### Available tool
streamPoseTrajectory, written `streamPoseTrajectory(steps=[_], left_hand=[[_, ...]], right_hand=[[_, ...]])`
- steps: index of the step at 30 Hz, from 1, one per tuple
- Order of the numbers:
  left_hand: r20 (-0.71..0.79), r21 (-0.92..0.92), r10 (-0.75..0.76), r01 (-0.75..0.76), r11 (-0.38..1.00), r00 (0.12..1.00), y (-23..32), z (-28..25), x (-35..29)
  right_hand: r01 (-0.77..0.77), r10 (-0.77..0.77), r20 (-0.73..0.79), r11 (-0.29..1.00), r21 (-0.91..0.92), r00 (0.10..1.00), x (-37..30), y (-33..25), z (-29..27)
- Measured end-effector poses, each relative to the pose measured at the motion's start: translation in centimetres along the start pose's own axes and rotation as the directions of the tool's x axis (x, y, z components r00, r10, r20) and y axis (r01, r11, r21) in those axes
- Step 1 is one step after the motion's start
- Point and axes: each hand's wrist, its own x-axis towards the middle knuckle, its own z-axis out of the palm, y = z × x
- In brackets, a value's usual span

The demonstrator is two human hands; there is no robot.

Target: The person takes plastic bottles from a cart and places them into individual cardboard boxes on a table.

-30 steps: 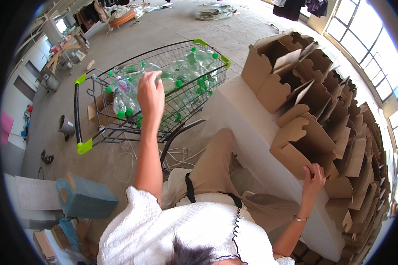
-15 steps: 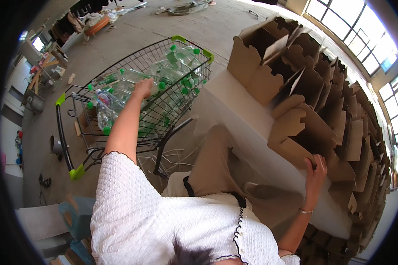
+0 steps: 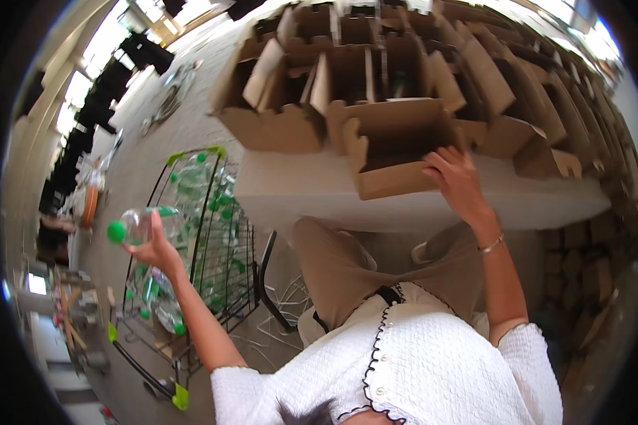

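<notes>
My left hand [image 3: 157, 249] is closed round a clear plastic bottle [image 3: 136, 225] with a green cap, lifted above the wire shopping cart [image 3: 223, 312]. More green-capped bottles [image 3: 191, 177] lie heaped in that cart, several of them partly hidden by its wire side. My right hand [image 3: 461, 183] grips the near edge of an open brown cardboard box [image 3: 397, 180], fingers over its rim. The box sits tilted toward me at the front of the white-covered table [image 3: 298, 180]. Its inside is dark, and I cannot tell what it contains.
Rows of open cardboard boxes [image 3: 269, 127] cover the table behind and to the right, some with flaps standing up. Dark clothes [image 3: 96, 106] hang along the far left. A heap of cloth or plastic [image 3: 166, 103] lies on the floor. Thin white wires [image 3: 280, 304] lie under the cart.
My left hand has come up out of the cart with a bottle. My view has turned right toward the boxes. My right hand has stayed at the box edge and now grips it.
</notes>
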Motion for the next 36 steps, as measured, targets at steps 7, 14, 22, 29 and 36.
streamPoseTrajectory(steps=[7,14,22,29,36], left_hand=[[0.296,-0.684,0.502,-0.186,0.706,0.813,18.4,6.8,-10.3],[0.589,-0.784,0.471,0.323,0.53,0.657,26.2,13.7,-14.9],[0.842,-0.512,0.473,0.108,0.852,0.26,25.8,21.5,-17.4],[0.941,-0.336,0.337,-0.227,0.914,-0.037,21.9,24.3,-19.1],[0.971,-0.184,0.109,-0.373,0.91,-0.214,22.7,26.8,-19.5]], right_hand=[[-0.022,0.025,-0.072,0.999,0.041,0.997,-0.8,0.3,-0.1],[-0.006,0.016,-0.471,1.0,0.023,0.882,-2.3,-0.9,1.3],[-0.059,0.081,-0.498,0.996,0.06,0.864,-3.5,-0.3,1.3],[-0.078,0.105,-0.421,0.994,0.08,0.901,-3.4,-0.3,1.0],[-0.145,0.169,-0.434,0.985,0.088,0.885,-2.8,-0.5,1.0]])
